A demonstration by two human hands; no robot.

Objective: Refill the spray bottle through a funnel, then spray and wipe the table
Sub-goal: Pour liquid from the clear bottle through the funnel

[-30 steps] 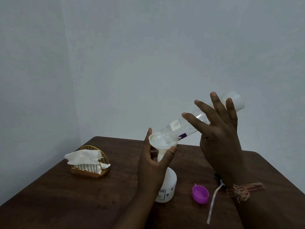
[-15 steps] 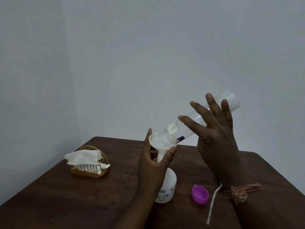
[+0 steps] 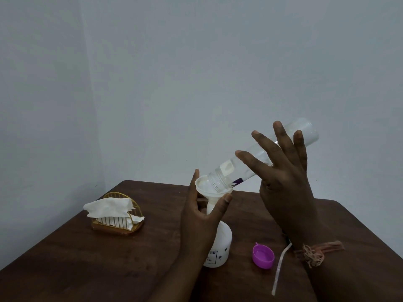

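A white spray bottle (image 3: 221, 243) without its head stands on the brown table (image 3: 109, 269). A white funnel (image 3: 209, 189) sits in its neck. My left hand (image 3: 200, 216) pinches the funnel's rim and stem between thumb and fingers. My right hand (image 3: 285, 184) holds a clear refill bottle (image 3: 257, 155) tilted mouth-down, its threaded mouth resting inside the funnel's bowl. The fingers of that hand are spread along the bottle's side.
A purple cap (image 3: 262, 257) lies upside down right of the spray bottle. A white dip tube (image 3: 280, 269) of the spray head lies beside it, the head hidden behind my right wrist. A gold wire holder with white tissues (image 3: 115, 212) stands at the left.
The clear bottle and my right hand have shifted left and down a little, bringing the mouth deeper into the funnel. My left hand has stayed on the funnel.
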